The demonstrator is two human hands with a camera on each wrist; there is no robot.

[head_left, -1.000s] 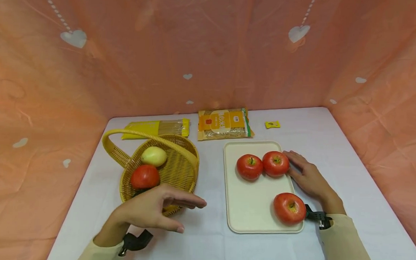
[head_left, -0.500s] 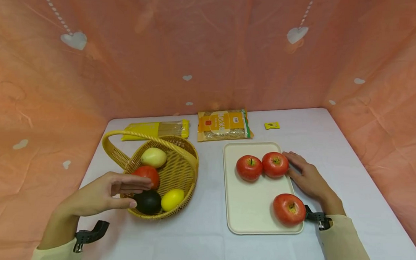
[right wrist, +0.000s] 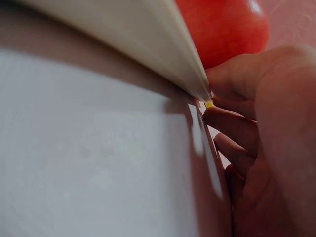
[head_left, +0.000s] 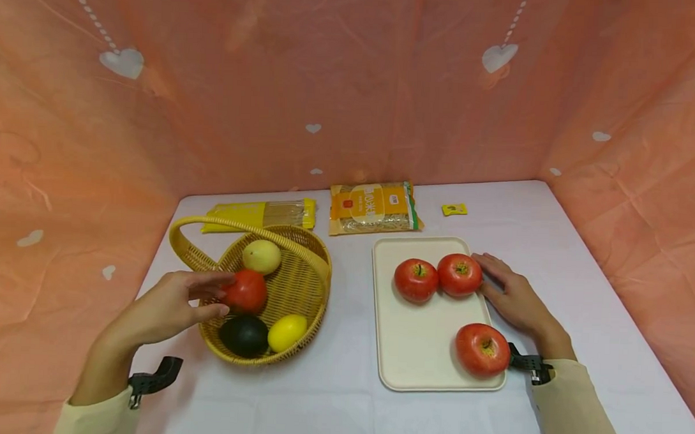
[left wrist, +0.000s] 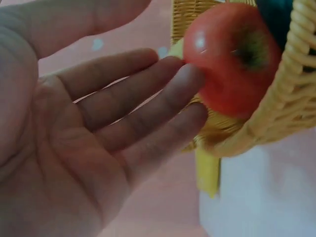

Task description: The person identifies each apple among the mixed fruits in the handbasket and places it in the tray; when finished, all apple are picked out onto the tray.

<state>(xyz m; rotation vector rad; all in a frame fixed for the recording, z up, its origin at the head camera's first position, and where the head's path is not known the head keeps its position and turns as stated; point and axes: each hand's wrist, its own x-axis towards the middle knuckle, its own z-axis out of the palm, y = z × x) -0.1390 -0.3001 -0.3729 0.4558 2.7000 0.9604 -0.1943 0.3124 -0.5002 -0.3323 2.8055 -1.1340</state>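
Note:
My left hand is at the left rim of a yellow wicker basket. Its nearly straight fingertips touch a red apple in the basket, seen closer in the left wrist view as an apple with its stem end facing right. Around that apple lie a pale yellow-green fruit, a dark, avocado-like fruit and a yellow lemon. My right hand rests at the right edge of a cream tray, fingers extended, near one red apple.
The tray also bears a second apple and a third apple near its front corner. Behind stand a yellow noodle pack, an orange grain bag and a small yellow packet. The basket's handle arches over it.
My left hand has swung left from over the basket's front, then up to the apple. The apple has turned and the pale fruit shifted slightly right. My right hand has stayed put.

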